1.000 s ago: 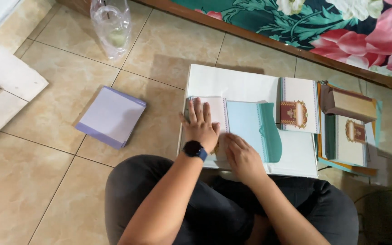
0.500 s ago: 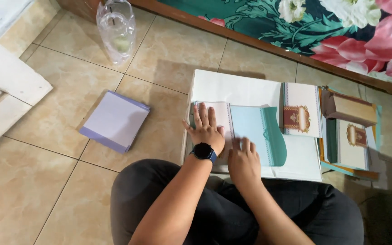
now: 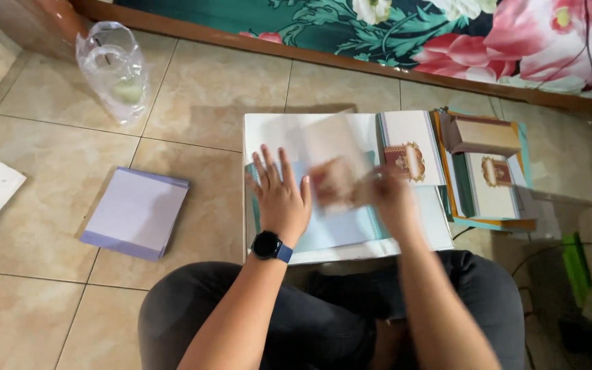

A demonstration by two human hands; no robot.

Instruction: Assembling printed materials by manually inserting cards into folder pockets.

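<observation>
Pressing flat on the work, the left hand (image 3: 281, 199) lay with its fingers (image 3: 266, 166) spread wide and released, gripping nothing, its palm resting on the pale blue sheet (image 3: 337, 229) at the left part of the white board (image 3: 268, 133). That splayed hold looked meant to pin the sheet so it would not slide on the smooth board (a black wristwatch (image 3: 269, 246) sat just below the palm). The right hand (image 3: 392, 202) was a blur beside it, and its fingers appeared pinched on a cream card (image 3: 334, 161) lifted clear of the board and tilted toward the camera; the grip itself was too smeared to call for certain.

The card was pale and rectangular, with a dark red ornament low on its face, the detail lost to motion. It hung above the blue sheet, between the two hands, with the left hand's fingertips near its left edge.

Just to the right lay a matching card (image 3: 409, 147), flat on the board's right part, with a red and gold emblem at its lower middle. Farther right, off the board on the tiled floor (image 3: 193, 103), a pile of cards and folders (image 3: 488, 178) was within easy reach of the right hand. Well apart on the left lay a stack of lilac sheets (image 3: 135, 212), squared up on the floor, and a clear plastic bag (image 3: 114, 68) stood near the top left corner.
</observation>
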